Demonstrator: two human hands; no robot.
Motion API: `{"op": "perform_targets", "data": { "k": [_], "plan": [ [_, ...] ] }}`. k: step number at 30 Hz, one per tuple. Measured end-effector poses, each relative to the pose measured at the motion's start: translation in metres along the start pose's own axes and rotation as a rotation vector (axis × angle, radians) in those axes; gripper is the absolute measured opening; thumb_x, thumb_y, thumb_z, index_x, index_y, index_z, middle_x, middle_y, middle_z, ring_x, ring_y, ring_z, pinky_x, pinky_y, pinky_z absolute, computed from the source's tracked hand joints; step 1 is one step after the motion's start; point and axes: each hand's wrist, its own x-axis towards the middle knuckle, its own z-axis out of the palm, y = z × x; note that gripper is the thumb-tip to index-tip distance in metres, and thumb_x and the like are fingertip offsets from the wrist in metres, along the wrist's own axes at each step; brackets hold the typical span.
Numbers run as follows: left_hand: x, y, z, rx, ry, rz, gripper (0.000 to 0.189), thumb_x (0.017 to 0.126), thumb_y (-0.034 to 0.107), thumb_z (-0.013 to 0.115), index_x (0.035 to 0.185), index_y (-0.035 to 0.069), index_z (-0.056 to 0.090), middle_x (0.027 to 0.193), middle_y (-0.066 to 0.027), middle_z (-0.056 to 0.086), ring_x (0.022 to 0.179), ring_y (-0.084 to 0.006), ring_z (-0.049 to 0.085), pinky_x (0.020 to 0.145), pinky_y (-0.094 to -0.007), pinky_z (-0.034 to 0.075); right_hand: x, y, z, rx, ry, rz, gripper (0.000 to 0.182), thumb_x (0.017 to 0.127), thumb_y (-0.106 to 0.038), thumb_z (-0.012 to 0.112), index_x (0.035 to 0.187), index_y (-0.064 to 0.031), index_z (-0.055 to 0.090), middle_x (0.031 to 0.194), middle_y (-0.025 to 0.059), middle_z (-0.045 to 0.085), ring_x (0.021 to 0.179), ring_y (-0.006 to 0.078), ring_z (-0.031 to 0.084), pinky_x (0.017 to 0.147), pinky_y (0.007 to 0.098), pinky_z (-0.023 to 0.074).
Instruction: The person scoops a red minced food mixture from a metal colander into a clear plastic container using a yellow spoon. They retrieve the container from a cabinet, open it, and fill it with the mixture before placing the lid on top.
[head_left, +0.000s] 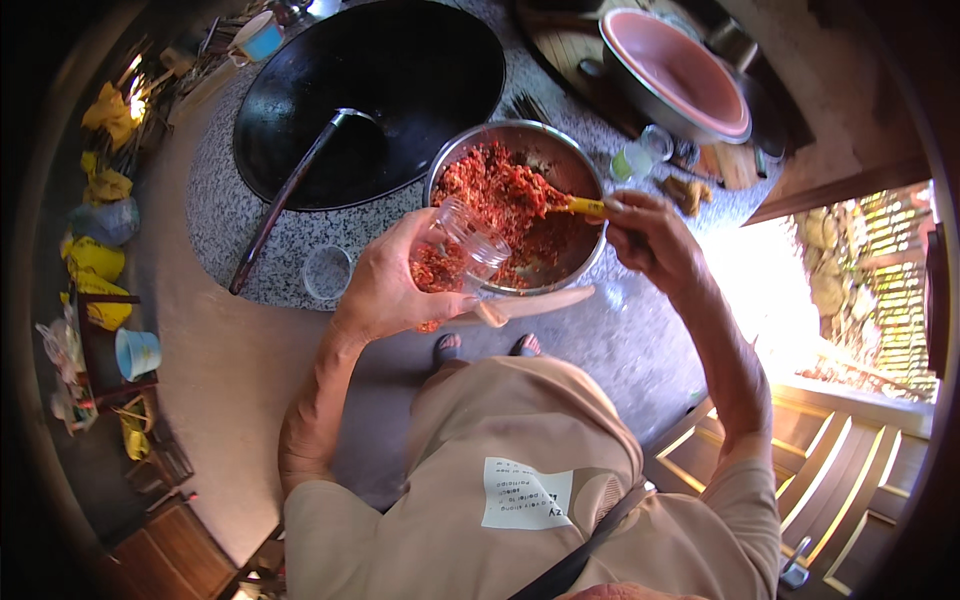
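Observation:
My left hand (390, 277) grips a clear jar (474, 238), tilted with its open mouth over the near rim of a metal bowl (581, 255). Red chopped paste, which looks like minced chilli, partly fills the jar. More of the red paste (487, 180) is heaped on the left side of the bowl. In my right hand (649, 232) is the yellow handle of a spoon (585, 206); its head is buried in the paste. A wooden paddle-like piece (540, 304) juts out at the counter's edge below the bowl.
A large black wok (337, 82) is set into the speckled counter (217, 232), with a long-handled ladle (289, 195) across it. A round clear plastic lid or cup (327, 272) lies left of my hand. A pink-lined basin (679, 71) and a glass jar (637, 154) stand at the back right.

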Motion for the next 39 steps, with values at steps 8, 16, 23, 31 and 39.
{"op": "perform_targets", "data": {
  "k": [8,16,23,31,39],
  "plan": [
    [0.007,0.0,0.023,-0.039,0.099,0.293,0.1,0.06,0.027,0.096,0.141,-0.004,0.047,0.13,-0.0197,0.062,0.117,-0.0284,0.065,0.1,-0.037,0.053,-0.046,-0.011,0.073,-1.453,-0.129,-1.143,0.035,0.077,0.011,0.063,0.11,-0.0026,0.062,0.071,0.011,0.056,0.061,0.0262,0.061,0.052,0.0377,0.0487],
    [-0.015,-0.029,0.028,-0.363,0.143,0.274,0.101,0.063,0.019,0.095,0.144,-0.003,0.04,0.131,-0.0203,0.06,0.12,-0.0278,0.063,0.104,-0.0389,0.053,-0.065,-0.034,0.072,-1.216,-0.033,-0.988,0.015,0.089,0.004,0.067,0.103,-0.0009,0.065,0.076,0.0115,0.067,0.061,0.0225,0.066,0.052,0.0342,0.0512],
    [-0.033,-0.044,0.034,-0.688,0.062,0.114,0.101,0.062,0.015,0.093,0.144,-0.004,0.038,0.135,-0.017,0.056,0.125,-0.0254,0.058,0.108,-0.0398,0.05,0.008,0.001,0.017,-0.799,0.183,-0.665,0.014,0.101,-0.01,0.058,0.101,0.0005,0.067,0.076,0.008,0.067,0.066,0.0146,0.063,0.059,0.0322,0.0519],
    [-0.04,-0.041,0.051,-0.824,0.075,0.062,0.102,0.063,0.013,0.093,0.146,-0.003,0.037,0.136,-0.0149,0.055,0.125,-0.0239,0.057,0.106,-0.0389,0.049,0.097,0.061,0.013,-1.33,0.468,-0.624,0.016,0.095,-0.023,0.064,0.096,-0.0074,0.063,0.077,0.0199,0.067,0.073,0.0417,0.067,0.065,0.0497,0.0517],
    [-0.031,-0.065,0.06,-0.986,0.218,0.05,0.104,0.065,0.024,0.095,0.148,0.002,0.038,0.137,-0.0125,0.054,0.126,-0.0238,0.055,0.111,-0.0412,0.044,0.089,0.064,0.042,-0.795,0.026,-0.3,0.015,0.095,-0.019,0.063,0.096,-0.0043,0.066,0.068,0.011,0.066,0.064,0.0246,0.067,0.059,0.0413,0.051]
  ]
}}
